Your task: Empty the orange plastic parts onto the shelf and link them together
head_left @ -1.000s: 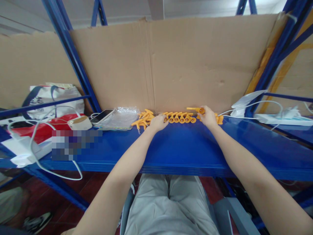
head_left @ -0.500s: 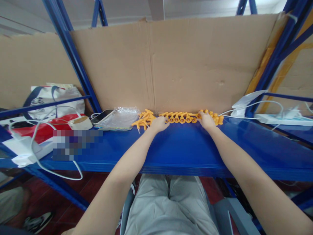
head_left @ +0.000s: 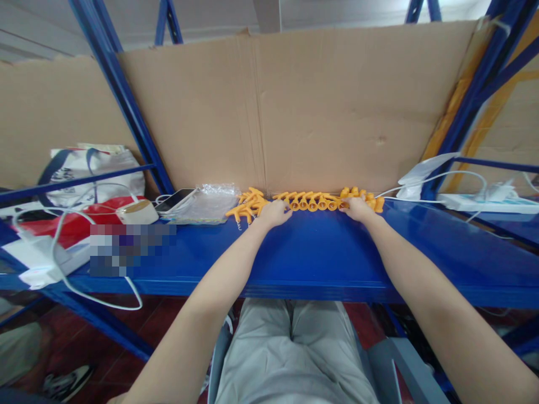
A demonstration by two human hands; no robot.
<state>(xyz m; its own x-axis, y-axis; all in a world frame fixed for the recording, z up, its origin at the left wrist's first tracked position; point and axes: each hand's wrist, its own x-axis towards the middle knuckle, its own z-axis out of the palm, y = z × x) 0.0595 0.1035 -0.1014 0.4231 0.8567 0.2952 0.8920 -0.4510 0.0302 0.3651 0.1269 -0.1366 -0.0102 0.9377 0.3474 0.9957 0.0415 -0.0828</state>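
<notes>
Several orange plastic pieces with round cupped ends lie in a row (head_left: 312, 205) along the foot of the cardboard on the blue shelf. My left hand (head_left: 275, 214) is at the row's left end, its fingers curled against the pieces there. At the right end my right hand (head_left: 356, 207) has its fingers closed on an orange piece (head_left: 343, 205). A loose heap of orange pieces (head_left: 244, 207) with small metal spirals lies left of my left hand. More orange pieces (head_left: 374, 202) sit just behind and right of my right hand.
A plastic-wrapped packet (head_left: 206, 205) and a phone (head_left: 177, 200) lie left of the heap. Farther left are a white bag (head_left: 113, 174), power adapters and cables. A cardboard sheet (head_left: 320, 112) stands behind. On the right is a white power strip (head_left: 484, 203). A person's shoe shows at lower left.
My right hand has shifted slightly right and toward me. The piece at its fingertips now lines up with the row, whose round ends sit a little farther right.
</notes>
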